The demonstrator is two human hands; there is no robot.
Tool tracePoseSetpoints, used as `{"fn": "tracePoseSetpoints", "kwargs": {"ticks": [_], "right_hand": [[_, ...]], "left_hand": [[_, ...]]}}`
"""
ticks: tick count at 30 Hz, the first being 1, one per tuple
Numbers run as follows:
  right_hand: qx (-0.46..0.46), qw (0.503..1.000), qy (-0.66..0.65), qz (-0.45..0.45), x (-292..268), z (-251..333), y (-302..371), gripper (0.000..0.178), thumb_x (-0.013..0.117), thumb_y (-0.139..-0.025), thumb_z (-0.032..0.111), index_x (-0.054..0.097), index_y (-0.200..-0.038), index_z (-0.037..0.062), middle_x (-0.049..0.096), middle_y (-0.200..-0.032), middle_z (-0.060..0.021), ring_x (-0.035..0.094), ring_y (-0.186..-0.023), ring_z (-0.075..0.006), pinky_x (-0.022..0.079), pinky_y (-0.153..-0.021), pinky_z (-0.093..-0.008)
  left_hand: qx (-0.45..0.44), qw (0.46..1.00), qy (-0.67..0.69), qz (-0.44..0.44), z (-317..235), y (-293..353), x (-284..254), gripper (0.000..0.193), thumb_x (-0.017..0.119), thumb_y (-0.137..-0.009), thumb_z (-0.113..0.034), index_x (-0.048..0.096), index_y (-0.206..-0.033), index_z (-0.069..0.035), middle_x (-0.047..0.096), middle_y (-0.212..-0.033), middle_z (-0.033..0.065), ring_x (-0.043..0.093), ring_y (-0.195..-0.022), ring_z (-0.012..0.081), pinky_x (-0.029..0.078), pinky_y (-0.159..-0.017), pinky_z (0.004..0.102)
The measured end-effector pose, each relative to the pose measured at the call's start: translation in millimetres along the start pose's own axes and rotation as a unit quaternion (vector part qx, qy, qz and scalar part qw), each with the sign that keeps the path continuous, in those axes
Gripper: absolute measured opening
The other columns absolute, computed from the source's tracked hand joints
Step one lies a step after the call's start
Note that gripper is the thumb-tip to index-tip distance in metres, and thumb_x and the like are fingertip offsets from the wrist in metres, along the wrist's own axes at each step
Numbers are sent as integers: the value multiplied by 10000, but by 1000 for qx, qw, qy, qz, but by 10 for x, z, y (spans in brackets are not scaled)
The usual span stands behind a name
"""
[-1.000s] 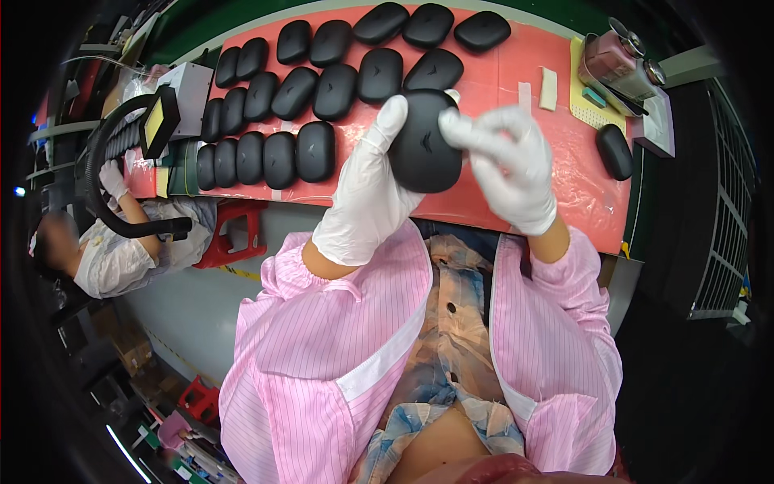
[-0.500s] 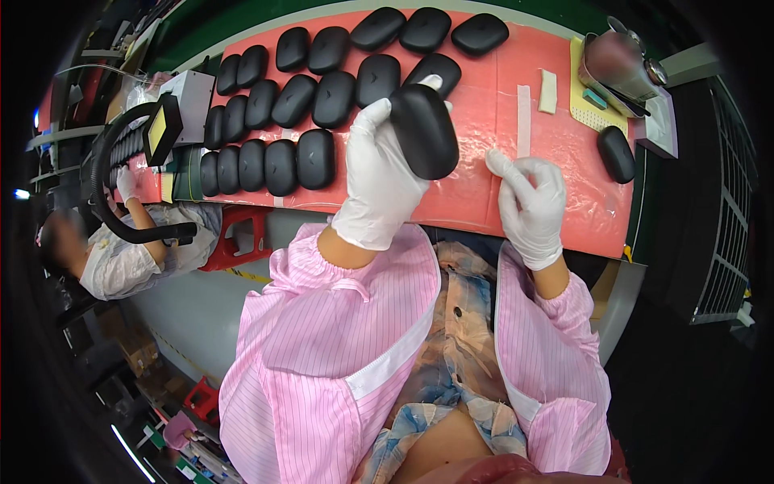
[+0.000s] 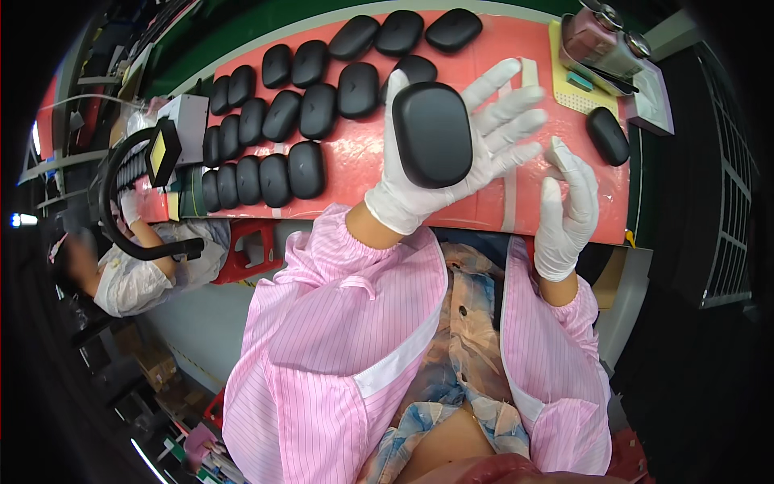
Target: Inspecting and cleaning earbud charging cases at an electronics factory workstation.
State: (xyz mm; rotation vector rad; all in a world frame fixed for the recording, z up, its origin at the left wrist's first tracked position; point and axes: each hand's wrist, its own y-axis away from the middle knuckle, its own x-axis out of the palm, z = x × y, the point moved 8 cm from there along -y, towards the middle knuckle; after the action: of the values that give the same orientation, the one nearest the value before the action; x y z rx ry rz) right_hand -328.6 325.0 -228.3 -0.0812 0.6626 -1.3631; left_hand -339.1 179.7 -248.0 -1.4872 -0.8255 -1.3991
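On the palm of my gloved left hand (image 3: 492, 145) lies a smooth black oval case (image 3: 433, 135). The thumb runs along its left side while the other fingers spread out to the right, away from it. My gloved right hand (image 3: 569, 211) is just to the right, with its fingers half curled, apart from the thumb, and nothing in it. Several similar black cases stand in rows on the pink mat (image 3: 355, 181) to the left and behind my left hand; one of them (image 3: 415, 74) is partly hidden by the thumb and the held case.
A single black case (image 3: 607, 136) lies at the mat's right. Behind it are a yellow pad (image 3: 564, 60), metal-topped bottles (image 3: 592, 36) and a white box (image 3: 651, 101). At left are a black-framed lamp (image 3: 161, 143) and a seated co-worker (image 3: 133, 274). A red stool (image 3: 248, 254) stands nearby.
My left hand has opened from a grip around the case to a flat palm beneath it, turning the case's broad face up. My right hand has shifted right and its fingers have loosened.
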Motion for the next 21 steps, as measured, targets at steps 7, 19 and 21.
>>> {"fn": "tracePoseSetpoints", "kwargs": {"ticks": [7, 19, 21], "right_hand": [[90, 990, -54, 96, 196, -5, -181, 534, 719, -851, 183, 506, -1292, -33, 618, -1184, -114, 598, -1066, -193, 459, -926, -292], [226, 974, -3, 19, -995, -1333, -436, 503, 639, -833, 220, 564, -1216, -98, 533, -1261, -189, 526, -1170, -288, 382, -1030, -349], [168, 979, 93, 71, -947, -1229, -490, 445, 651, -798, 201, 614, -1129, -94, 489, -1242, -197, 489, -1175, -326, 374, -1030, -372]], "left_hand": [[161, 816, -511, -217, 93, 89, -21, 340, 530, -986, -352, 537, -1157, -58, 554, -1105, 51, 546, -1048, 147, 457, -913, 283], [53, 270, -959, -74, -1453, -1351, 313, 547, 642, -837, -381, 601, -1178, 45, 601, -1192, 246, 574, -1118, 375, 452, -980, 391], [1, 136, -978, -161, -2057, -1850, 102, 612, 596, -855, -439, 563, -1238, 38, 612, -1168, 256, 564, -1134, 394, 430, -995, 393]]}}
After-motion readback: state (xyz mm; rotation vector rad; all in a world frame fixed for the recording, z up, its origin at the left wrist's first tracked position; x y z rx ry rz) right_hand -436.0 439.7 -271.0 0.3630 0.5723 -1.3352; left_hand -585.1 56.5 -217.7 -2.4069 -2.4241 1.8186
